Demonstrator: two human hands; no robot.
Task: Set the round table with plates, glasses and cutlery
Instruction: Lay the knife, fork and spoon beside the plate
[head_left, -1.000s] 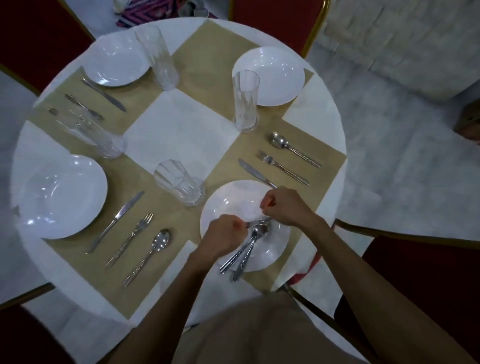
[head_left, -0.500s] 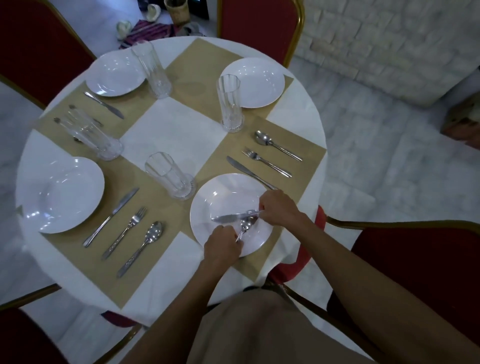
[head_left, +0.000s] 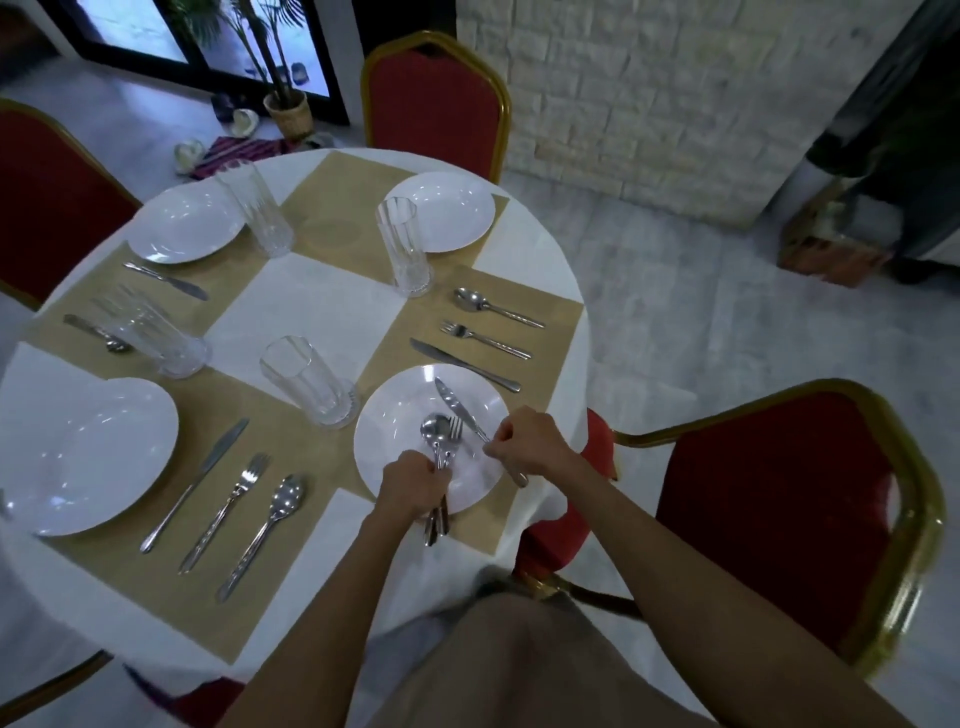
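**Both hands hold cutlery over the near plate**

Your left hand is clenched around the handles of a spoon and a fork. Their heads are side by side over the white plate, which stands at the near edge of the round table. Your right hand grasps the handle of 1 knife. Its blade points away from you, over the right part of the same plate. A tall glass stands just beside the plate, on its left.

Dim, bluish light with soft glare on the white plates; edges bow and blur.
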